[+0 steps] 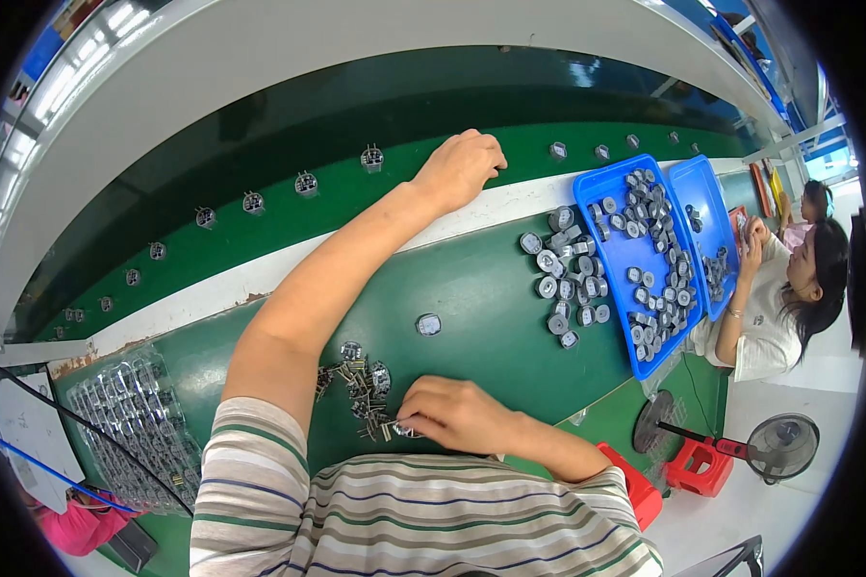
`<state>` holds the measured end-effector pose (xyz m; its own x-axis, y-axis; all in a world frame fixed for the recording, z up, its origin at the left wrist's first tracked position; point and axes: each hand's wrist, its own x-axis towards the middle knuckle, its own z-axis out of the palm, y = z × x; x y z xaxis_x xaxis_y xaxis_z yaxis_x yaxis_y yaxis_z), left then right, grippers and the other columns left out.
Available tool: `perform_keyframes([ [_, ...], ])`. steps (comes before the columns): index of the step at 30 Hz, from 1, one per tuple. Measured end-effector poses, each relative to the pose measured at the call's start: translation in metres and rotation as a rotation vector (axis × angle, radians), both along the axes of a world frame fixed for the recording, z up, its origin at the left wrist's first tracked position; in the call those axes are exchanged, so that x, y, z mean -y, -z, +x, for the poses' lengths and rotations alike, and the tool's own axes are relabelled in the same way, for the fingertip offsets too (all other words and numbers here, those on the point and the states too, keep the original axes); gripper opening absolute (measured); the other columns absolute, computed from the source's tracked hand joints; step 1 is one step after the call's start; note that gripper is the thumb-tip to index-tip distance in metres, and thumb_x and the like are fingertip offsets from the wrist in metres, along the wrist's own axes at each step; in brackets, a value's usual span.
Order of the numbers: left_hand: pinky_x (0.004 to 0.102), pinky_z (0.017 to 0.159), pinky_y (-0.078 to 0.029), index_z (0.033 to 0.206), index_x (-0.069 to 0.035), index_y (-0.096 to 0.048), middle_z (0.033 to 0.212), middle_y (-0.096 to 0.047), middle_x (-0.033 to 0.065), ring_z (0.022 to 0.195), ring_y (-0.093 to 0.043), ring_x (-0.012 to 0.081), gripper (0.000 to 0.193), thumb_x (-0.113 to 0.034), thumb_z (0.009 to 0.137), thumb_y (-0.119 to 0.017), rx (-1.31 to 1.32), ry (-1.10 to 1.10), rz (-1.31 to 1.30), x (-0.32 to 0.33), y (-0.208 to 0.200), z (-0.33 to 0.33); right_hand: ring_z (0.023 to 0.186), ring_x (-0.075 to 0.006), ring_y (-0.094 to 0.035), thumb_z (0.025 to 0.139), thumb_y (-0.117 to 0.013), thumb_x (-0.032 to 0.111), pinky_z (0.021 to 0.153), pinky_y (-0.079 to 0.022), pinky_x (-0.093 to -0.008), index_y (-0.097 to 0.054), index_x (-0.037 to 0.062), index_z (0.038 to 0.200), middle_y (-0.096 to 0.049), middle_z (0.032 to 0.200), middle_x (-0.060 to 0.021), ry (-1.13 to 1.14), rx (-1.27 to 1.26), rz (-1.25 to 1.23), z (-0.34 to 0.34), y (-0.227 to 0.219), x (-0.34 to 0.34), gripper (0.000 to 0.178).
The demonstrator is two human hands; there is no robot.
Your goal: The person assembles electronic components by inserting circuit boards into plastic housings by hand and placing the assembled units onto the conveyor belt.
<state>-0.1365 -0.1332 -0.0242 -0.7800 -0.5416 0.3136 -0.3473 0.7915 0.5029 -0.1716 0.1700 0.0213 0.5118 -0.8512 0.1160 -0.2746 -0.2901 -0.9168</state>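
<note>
My left hand (460, 171) reaches out over the green conveyor belt (539, 135). Its fingers curl down; whatever they may hold is hidden. Close to my body, my right hand (460, 412) pinches a small shiny round part (406, 430) at the edge of a pile. That pile of small pronged metal parts (361, 392) lies on the green bench (471, 288). A single grey round part with a pale face (428, 325) sits beyond it. Several pronged round parts, one of them a part (371, 158) left of my left hand, stand spaced along the belt.
Grey round parts (566, 279) are heaped at the right beside a blue tray (587, 192) holding more. Past it is a second blue tray (688, 173), where a co-worker (775, 288) works. Clear plastic trays (130, 413) lie at left. A fan (782, 448) and red stool (698, 468) stand lower right.
</note>
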Motion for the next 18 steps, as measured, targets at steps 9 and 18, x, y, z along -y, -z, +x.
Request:
perform_keyframes([
  [9,0.0440,0.104,-0.044,0.133,-0.009,-0.066,0.117,-0.072,0.0072,0.111,-0.065,0.0290,0.045,-0.011,0.090,-0.080,-0.085,0.045,0.193,-0.102,-0.037,0.101,0.086,-0.0322,-0.068,0.084,-0.082,0.003,0.075,-0.056,-0.0432,-0.072,0.0036,0.093,-0.070,0.091,-0.0101,0.516,-0.370,-0.336,-0.070,-0.001,0.050,0.014],
  [18,0.0442,0.101,-0.039,0.127,-0.010,-0.065,0.122,-0.062,0.0067,0.121,-0.055,0.0288,0.051,-0.021,0.083,-0.089,-0.089,-0.079,0.136,-0.129,-0.026,0.126,0.090,-0.0315,-0.066,0.084,-0.082,0.003,0.075,-0.053,-0.0425,-0.072,0.0027,0.092,-0.069,0.093,-0.0102,0.476,-0.424,-0.320,-0.069,0.001,0.066,0.013],
])
